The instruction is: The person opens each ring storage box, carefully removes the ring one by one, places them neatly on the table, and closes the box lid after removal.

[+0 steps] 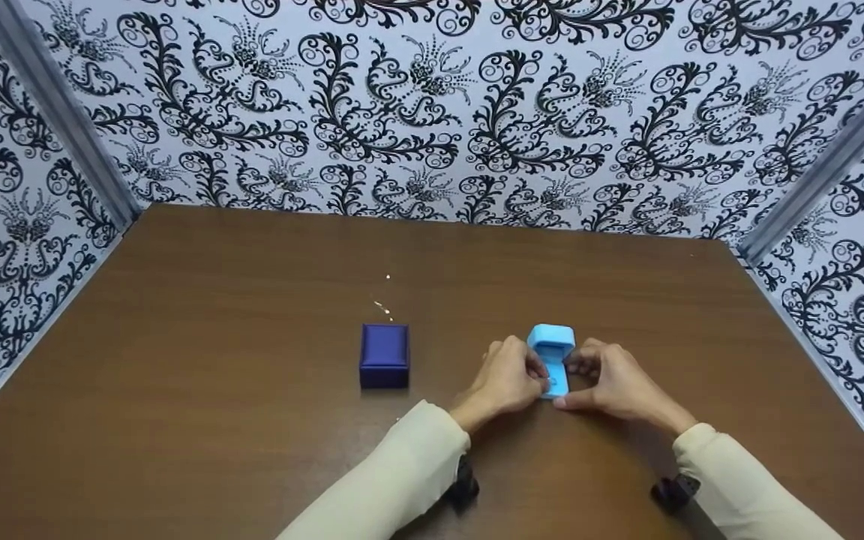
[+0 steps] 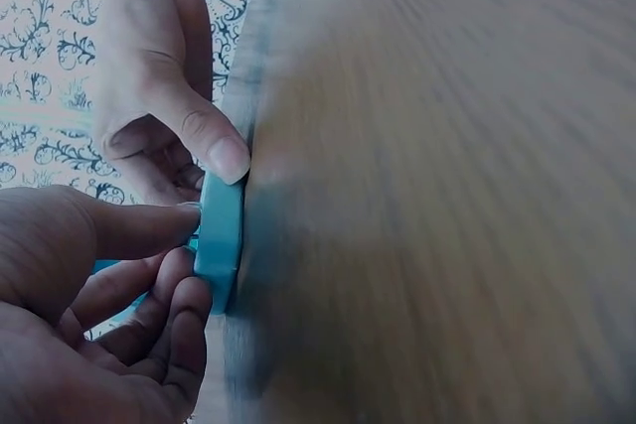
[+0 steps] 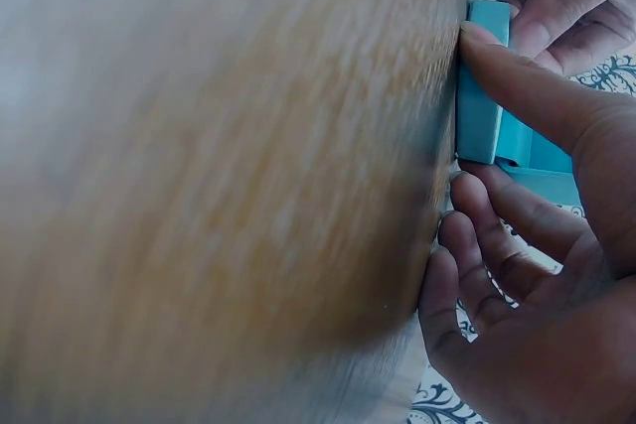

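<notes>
A light blue ring box [image 1: 552,334] stands on the table with its lid raised, slightly right of centre. My left hand [image 1: 511,379] is at its left side, thumb and fingers pinching a small ring [image 1: 552,382] at the box's cushion. Those fingertips mostly cover the ring in the left wrist view. From the right, my right hand [image 1: 616,382] grips the base of the box, its thumb [image 3: 527,81] at the front end and its forefinger at the rear. The base [image 2: 221,235] lies flat on the wood.
A closed dark purple box [image 1: 385,356] sits on the brown table [image 1: 214,337], left of my hands. Small bright specks [image 1: 382,307] show on the wood behind it. Patterned walls [image 1: 417,112] enclose the table at the back and both sides.
</notes>
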### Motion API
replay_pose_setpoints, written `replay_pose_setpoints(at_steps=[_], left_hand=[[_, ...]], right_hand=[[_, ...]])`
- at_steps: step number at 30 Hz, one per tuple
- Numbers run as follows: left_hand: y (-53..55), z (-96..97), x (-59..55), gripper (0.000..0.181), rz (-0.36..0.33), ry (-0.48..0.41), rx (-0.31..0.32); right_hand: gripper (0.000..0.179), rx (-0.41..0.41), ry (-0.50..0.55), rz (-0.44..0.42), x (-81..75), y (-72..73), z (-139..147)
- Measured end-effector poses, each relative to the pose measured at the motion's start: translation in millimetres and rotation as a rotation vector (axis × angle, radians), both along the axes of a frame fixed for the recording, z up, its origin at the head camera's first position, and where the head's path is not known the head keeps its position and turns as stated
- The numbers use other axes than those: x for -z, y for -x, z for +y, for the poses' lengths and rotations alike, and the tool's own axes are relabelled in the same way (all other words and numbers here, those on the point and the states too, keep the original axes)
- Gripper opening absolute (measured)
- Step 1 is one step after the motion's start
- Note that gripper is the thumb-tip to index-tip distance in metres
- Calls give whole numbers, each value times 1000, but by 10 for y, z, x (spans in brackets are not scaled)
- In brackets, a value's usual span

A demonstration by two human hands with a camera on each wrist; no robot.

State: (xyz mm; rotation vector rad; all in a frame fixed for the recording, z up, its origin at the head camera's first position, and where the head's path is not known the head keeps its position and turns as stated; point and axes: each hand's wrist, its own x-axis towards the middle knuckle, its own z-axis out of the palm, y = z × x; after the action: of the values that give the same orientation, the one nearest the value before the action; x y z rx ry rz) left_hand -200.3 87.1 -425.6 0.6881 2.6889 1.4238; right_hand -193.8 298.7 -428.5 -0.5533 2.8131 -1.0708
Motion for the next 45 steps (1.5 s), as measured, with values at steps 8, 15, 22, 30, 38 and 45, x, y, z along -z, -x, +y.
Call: replay_pose_setpoints(at_steps=[8, 15, 22, 30, 38, 45], left_hand=[[-17, -35, -43, 11, -50, -51, -18], [-84, -62, -145, 13, -75, -6, 32], [-228, -55, -216, 15, -131, 122, 92], [-336, -50, -196, 24, -203, 217, 104], [-354, -25, -141, 26, -193, 235, 77], [-349, -40, -128, 23, -168, 225, 78]], right_hand=[[43, 0, 3, -10, 0, -1, 12], [44, -16, 17, 17, 10, 4, 8], [42, -35, 8, 59, 3, 0, 11], [42, -8, 5, 20, 3, -7, 6], [43, -3, 6, 21, 15, 2, 7], [45, 4, -14, 20, 8, 3, 7]])
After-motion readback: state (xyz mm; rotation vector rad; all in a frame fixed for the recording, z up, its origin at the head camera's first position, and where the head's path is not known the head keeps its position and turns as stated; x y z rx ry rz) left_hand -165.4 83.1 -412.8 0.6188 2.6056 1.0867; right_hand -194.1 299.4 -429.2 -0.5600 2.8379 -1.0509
